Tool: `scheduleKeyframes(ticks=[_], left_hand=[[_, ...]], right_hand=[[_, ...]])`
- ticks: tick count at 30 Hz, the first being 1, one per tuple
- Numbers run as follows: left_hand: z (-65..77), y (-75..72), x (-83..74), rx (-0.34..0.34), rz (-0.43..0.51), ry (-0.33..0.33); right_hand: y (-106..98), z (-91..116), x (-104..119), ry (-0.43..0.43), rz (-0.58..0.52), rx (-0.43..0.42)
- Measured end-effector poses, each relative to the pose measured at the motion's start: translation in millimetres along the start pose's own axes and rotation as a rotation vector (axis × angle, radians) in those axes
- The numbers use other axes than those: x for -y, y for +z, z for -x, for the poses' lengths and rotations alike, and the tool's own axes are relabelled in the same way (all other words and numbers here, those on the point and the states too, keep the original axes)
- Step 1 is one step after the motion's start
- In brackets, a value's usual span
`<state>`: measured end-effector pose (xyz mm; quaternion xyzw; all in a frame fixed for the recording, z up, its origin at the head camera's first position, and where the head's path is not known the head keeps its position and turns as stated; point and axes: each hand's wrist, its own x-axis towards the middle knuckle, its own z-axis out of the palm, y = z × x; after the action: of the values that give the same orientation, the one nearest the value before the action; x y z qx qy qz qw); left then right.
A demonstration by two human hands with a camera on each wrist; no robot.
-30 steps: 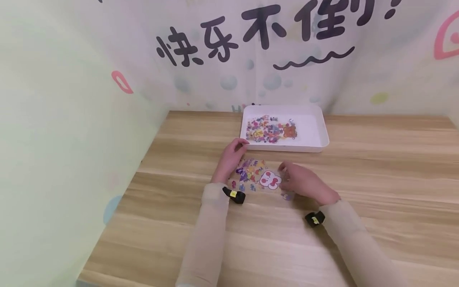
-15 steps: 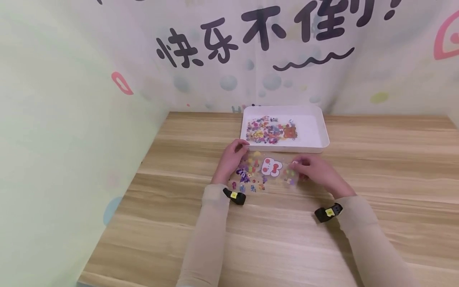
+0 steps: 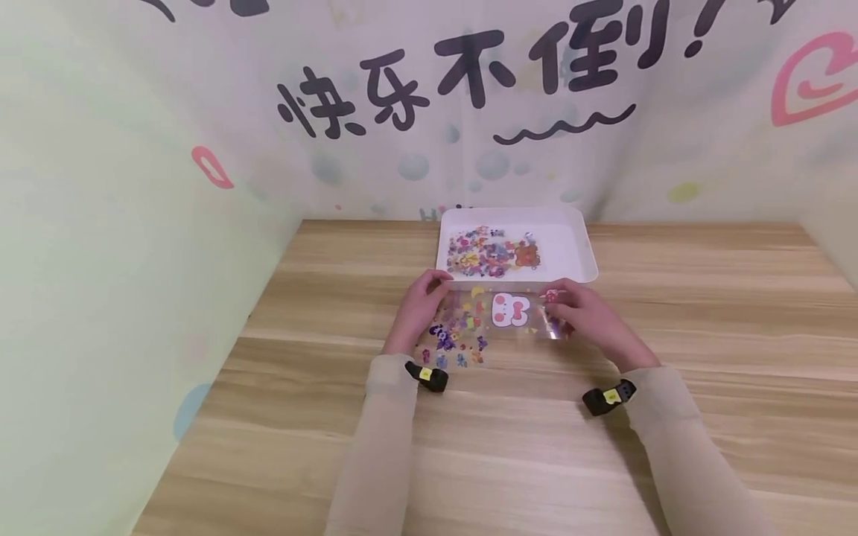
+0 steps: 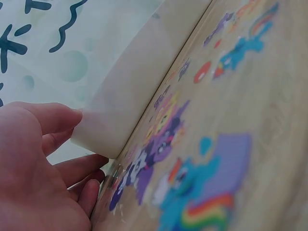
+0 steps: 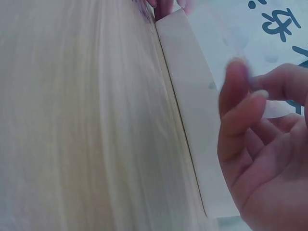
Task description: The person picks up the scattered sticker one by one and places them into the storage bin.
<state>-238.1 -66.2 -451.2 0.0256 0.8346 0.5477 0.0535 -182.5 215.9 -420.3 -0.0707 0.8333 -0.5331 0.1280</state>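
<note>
My left hand (image 3: 421,301) lies by the tray's front left corner; in the left wrist view its fingers reach the tray's end and the flat sticker sheet (image 4: 159,149), with no grip visible. Colourful cartoon ponies cover that clear sheet. My right hand (image 3: 593,316) pinches the right end of a clear film with a white rabbit sticker (image 3: 511,310), raised off the table and sloping leftward. Thumb and fingertip meet on its edge in the right wrist view, where the hand (image 5: 274,144) is partly blurred. Whether film and pony sheet are joined I cannot tell.
Just behind both hands stands a white tray (image 3: 570,242), holding several clear sticker sheets (image 3: 479,253) and a brown bear sticker (image 3: 527,256). Farther back hangs a printed cloth (image 3: 402,179). Wooden tabletop (image 3: 509,447) extends in front and to both sides.
My right hand has taken hold of the film's right end, moved right and back, and raised it toward the tray. My left hand keeps its place by the tray corner. The head view has shifted slightly.
</note>
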Motion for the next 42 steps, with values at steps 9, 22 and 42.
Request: scheduleKeyframes(ticks=[9, 22, 42], left_hand=[[-0.5, -0.3, 1.1, 0.012, 0.014, 0.013], [4.9, 1.0, -2.7, -0.004, -0.011, 0.026], [7.7, -0.2, 1.9, -0.004, 0.022, 0.033]], right_hand=[[-6.7, 3.3, 0.0, 0.012, -0.079, -0.130], [-18.6, 9.7, -1.6, 0.043, -0.193, -0.222], [-14.0, -10.0, -2.0, 0.067, -0.349, -0.282]])
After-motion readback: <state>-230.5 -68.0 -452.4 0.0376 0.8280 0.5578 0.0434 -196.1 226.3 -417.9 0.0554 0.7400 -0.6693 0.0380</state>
